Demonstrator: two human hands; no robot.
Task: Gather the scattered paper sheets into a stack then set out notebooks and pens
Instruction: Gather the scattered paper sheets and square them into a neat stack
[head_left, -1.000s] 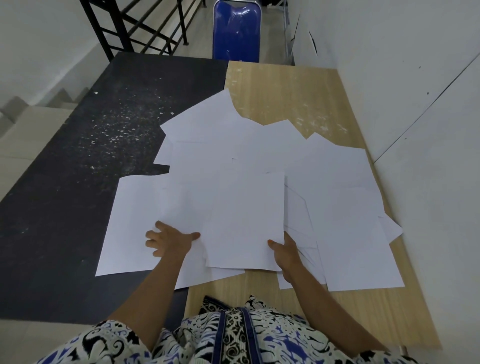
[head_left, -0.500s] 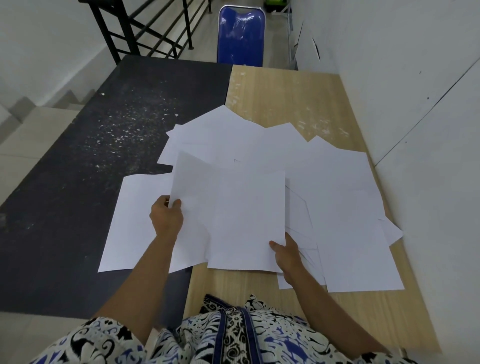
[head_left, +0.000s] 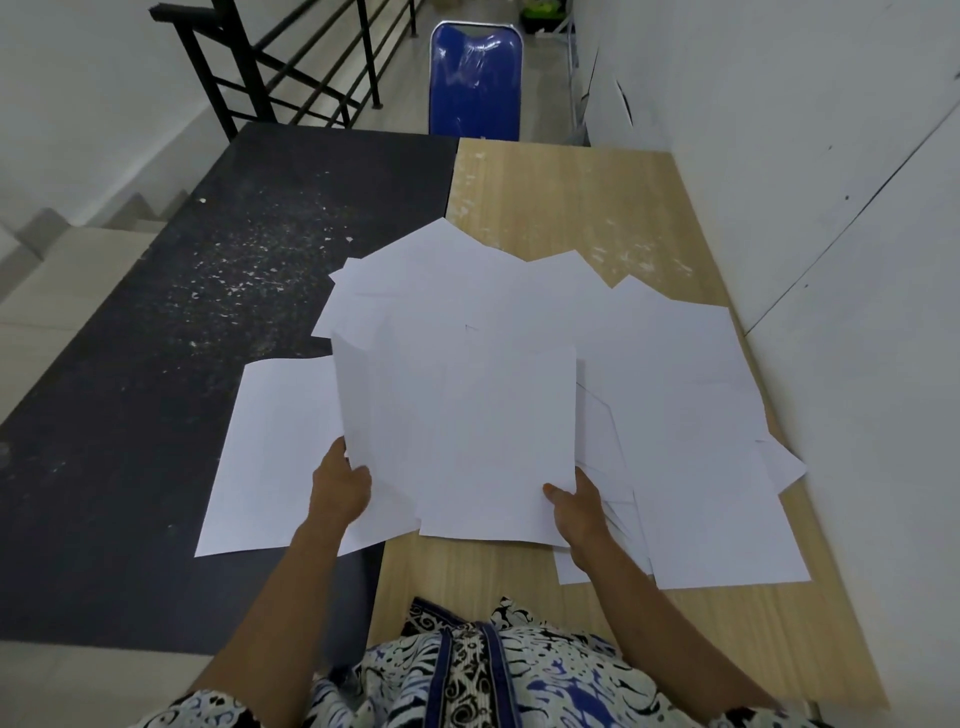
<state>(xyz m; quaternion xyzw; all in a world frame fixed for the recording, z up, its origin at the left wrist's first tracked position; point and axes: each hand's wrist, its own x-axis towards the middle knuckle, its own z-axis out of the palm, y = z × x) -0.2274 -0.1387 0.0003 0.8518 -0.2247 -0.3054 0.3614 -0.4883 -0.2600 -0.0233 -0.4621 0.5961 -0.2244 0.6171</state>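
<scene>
Head view
Held sheets (head_left: 467, 436): a few white papers lie between the two hands, near the front of the tables, on top of the other papers.
Left hand (head_left: 340, 491): it is at the lower left edge of the held sheets, and its fingers are curled round this edge and grip it.
Right hand (head_left: 579, 506): it is at the lower right corner of the held sheets; the thumb lies on top of the paper and the other fingers are hidden under it, so it pinches the corner.
Scattered sheets (head_left: 691, 415): many white papers are spread behind and to the right of the hands, overlapping each other, on the wooden table (head_left: 582, 202).
Single sheet (head_left: 275, 447): one paper lies alone to the left of the left hand, on the black table (head_left: 156, 322).
Change: half a second ago the left hand gripped the paper higher up on its left edge; now it holds the edge lower, and the left side of the held sheets stands more upright. The right hand has stayed on the same corner.
Chair (head_left: 475, 78): a blue chair stands behind the far end of the tables.
</scene>
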